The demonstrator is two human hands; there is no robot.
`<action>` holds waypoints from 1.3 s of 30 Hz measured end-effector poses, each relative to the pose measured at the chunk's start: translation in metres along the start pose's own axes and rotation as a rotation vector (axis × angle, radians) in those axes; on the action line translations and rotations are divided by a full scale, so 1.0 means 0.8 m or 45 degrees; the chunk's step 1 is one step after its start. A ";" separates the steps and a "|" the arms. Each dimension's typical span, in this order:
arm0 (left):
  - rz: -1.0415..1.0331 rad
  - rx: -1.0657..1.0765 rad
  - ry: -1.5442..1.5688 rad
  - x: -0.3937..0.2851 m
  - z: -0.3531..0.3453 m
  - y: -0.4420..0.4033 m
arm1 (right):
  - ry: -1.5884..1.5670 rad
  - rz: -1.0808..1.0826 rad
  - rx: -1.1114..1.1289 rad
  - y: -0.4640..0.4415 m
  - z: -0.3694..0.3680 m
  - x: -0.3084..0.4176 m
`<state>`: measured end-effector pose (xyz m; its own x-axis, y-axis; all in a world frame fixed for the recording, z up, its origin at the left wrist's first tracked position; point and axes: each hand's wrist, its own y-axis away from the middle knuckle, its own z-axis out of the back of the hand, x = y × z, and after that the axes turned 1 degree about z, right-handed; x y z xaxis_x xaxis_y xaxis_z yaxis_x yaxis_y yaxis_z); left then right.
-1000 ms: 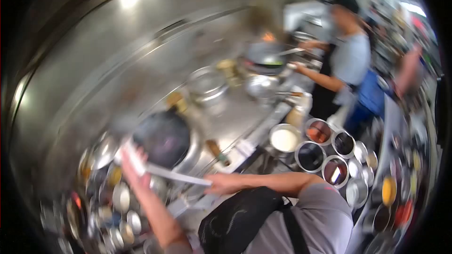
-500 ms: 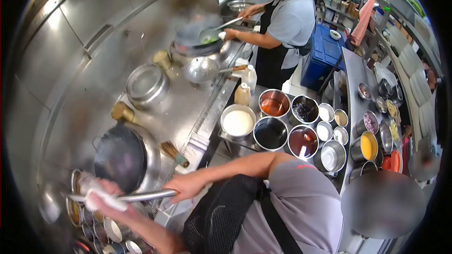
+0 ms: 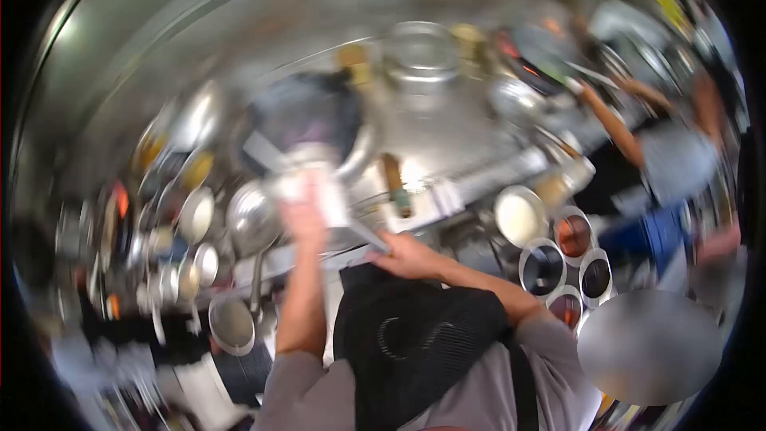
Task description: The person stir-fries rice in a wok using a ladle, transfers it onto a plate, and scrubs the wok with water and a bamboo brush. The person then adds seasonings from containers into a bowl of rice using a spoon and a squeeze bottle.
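The view is smeared by motion. My right hand (image 3: 411,255) is closed round the end of a long metal handle (image 3: 367,235), which slants up and left. My left hand (image 3: 303,211) looks closed on a white cloth (image 3: 323,183) lying against the handle; its fingers are blurred. Beyond the cloth, a shiny rounded metal bowl shape (image 3: 199,116) lies roughly in line with the handle, but the join is unclear. A dark wok (image 3: 299,108) sits on the stove just behind my left hand. A short brush (image 3: 395,183) lies right of the wok.
A perforated strainer (image 3: 254,215) and several pots and cups stand at left. A lidded round pot (image 3: 420,56) is on the stove (image 3: 455,136). At right are a tub of white liquid (image 3: 520,215), dark sauce tubs (image 3: 542,266) and a co-worker (image 3: 678,156) at another wok.
My view has swung left, so the stove and co-worker appear farther right. Both hands still hold the handle and cloth; the left hand now appears before the wok.
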<state>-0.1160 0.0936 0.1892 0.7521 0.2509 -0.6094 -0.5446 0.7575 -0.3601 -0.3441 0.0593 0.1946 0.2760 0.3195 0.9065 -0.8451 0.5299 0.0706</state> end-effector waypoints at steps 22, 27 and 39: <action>1.519 0.732 2.380 0.244 -0.057 0.020 | -0.235 -0.805 -0.640 -0.127 -0.067 -0.015; 1.407 0.828 2.416 0.201 -0.137 -0.043 | -0.168 -0.510 -0.405 -0.226 -0.057 0.040; 1.601 0.772 2.111 0.191 -0.167 -0.065 | -0.249 -0.254 0.132 -0.647 -0.141 0.125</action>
<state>-0.0227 0.0119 0.0201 -0.9148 0.2778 -0.2932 0.0419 0.7873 0.6151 0.1727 -0.0941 0.2019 0.3568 0.0543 0.9326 -0.8279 0.4809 0.2887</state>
